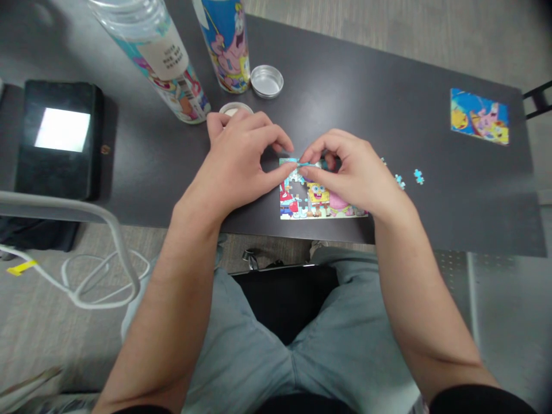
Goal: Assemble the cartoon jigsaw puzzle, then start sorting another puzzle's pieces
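Observation:
A partly assembled cartoon jigsaw puzzle (pixel 319 198) lies near the front edge of the dark table, with a gap showing bare tabletop at its left. My right hand (pixel 349 167) hovers over its upper part, thumb and index finger pinching a small light-blue puzzle piece (pixel 304 165), mostly hidden by the fingertips. From the left, my left hand (pixel 241 158) reaches in with fingers spread. Its thumb tip touches or nearly touches the pinched piece, while the index finger stays apart. Loose puzzle pieces (pixel 418 176) lie right of my right hand, one partly covered by it.
Behind my left hand stand a clear-topped cartoon canister (pixel 190 95) and a blue cartoon can (pixel 228 52). A metal lid (pixel 267 81) lies beside them, another round lid (pixel 236 107) nearer. A picture card (pixel 479 117) is far right; a black device (pixel 60 141) sits left.

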Motion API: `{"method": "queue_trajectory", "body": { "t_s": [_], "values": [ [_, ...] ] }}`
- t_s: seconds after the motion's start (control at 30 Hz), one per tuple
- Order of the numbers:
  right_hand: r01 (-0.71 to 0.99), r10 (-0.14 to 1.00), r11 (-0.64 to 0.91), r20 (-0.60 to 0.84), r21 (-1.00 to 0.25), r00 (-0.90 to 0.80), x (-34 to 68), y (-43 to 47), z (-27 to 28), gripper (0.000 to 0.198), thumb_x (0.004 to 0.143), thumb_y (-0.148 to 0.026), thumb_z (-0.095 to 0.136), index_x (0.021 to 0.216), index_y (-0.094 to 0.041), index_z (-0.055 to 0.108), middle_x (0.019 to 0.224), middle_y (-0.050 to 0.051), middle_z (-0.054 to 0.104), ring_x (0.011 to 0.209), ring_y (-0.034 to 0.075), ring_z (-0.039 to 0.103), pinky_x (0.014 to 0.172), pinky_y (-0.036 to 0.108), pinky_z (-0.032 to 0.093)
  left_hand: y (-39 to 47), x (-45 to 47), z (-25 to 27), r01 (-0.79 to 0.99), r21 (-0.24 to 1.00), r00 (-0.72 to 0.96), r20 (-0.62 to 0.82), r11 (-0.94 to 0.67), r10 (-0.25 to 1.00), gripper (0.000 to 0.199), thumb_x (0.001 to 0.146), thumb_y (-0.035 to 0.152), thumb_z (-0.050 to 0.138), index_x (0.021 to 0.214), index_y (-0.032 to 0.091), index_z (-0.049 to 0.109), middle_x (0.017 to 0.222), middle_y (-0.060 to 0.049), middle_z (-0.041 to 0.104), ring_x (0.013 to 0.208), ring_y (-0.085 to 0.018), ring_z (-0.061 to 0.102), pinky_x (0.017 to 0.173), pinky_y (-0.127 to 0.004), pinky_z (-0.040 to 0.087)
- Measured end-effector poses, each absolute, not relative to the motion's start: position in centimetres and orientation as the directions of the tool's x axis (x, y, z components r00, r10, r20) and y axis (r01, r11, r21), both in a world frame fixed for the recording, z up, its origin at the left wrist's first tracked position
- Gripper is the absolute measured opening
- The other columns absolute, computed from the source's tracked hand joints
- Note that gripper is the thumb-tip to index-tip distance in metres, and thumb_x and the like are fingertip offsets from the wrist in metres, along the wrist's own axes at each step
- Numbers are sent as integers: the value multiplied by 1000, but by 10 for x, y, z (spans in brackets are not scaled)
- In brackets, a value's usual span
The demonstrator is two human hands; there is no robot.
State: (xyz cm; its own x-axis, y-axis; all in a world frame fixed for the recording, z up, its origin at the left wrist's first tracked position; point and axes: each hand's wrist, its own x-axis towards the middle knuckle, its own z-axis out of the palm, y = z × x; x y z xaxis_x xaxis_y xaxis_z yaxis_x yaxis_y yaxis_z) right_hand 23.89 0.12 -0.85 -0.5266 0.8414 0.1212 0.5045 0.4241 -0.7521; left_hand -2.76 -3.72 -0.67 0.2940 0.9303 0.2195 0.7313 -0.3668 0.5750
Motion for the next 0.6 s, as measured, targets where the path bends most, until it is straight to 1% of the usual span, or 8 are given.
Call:
{"method": "queue_trajectory", "body": {
  "t_s": [0.1,0.17,0.27,0.33,0.4,0.47,0.53,0.6],
  "values": [
    [500,872,399,149,-769,-467,246,3,-1,17,111,-45,90,107,-29,89,105,6,82,86,24,65,84,44,55,-37,-26,-6,734,570,303,211,-369,929,14,109,41,85,120,34,87,121,-5,84,129,-40,70,129,-74,38],
    [488,895,384,187,-784,-404,258,7,5,24,112,-52,90,106,-29,88,103,6,82,87,25,67,85,45,55,-36,-25,-5,734,568,307,211,-372,928,13,109,42,84,120,35,87,122,-6,85,129,-41,72,128,-75,39],
    [483,921,374,253,-792,-297,285,16,11,24,109,-52,92,105,-29,87,100,6,84,85,25,68,83,46,53,-34,-21,-5,729,567,313,223,-384,923,11,111,43,81,118,36,87,122,-7,86,128,-43,73,127,-78,40],
    [536,936,351,264,-768,-235,307,22,13,22,107,-50,93,105,-29,87,101,7,85,84,25,66,82,46,53,-33,-20,-5,723,569,316,232,-392,920,11,111,43,80,115,36,87,121,-7,86,128,-44,73,127,-80,39],
    [627,956,294,217,-721,-199,328,24,14,24,105,-52,95,105,-30,87,103,7,85,84,25,65,82,46,54,-31,-18,-5,721,573,315,232,-391,920,12,109,45,80,114,36,87,120,-7,85,128,-44,72,128,-81,37],
    [706,974,221,121,-672,-190,345,23,15,26,103,-53,98,104,-30,87,102,7,84,84,25,66,82,45,56,-29,-17,-4,726,575,306,222,-378,926,15,107,47,79,113,36,87,120,-8,84,129,-46,72,129,-82,35],
    [738,979,167,22,-653,-202,355,20,15,25,99,-49,102,103,-29,88,99,6,84,84,25,68,82,45,57,-28,-15,-1,742,569,292,199,-353,935,18,107,50,76,112,36,87,121,-8,84,131,-47,71,130,-82,32],
    [740,974,137,-46,-659,-222,360,17,15,25,94,-44,106,102,-28,89,98,6,85,84,26,71,83,46,59,-27,-14,2,770,550,276,170,-324,946,23,107,54,74,113,36,87,123,-8,84,134,-49,70,131,-80,30]
  ]
}}
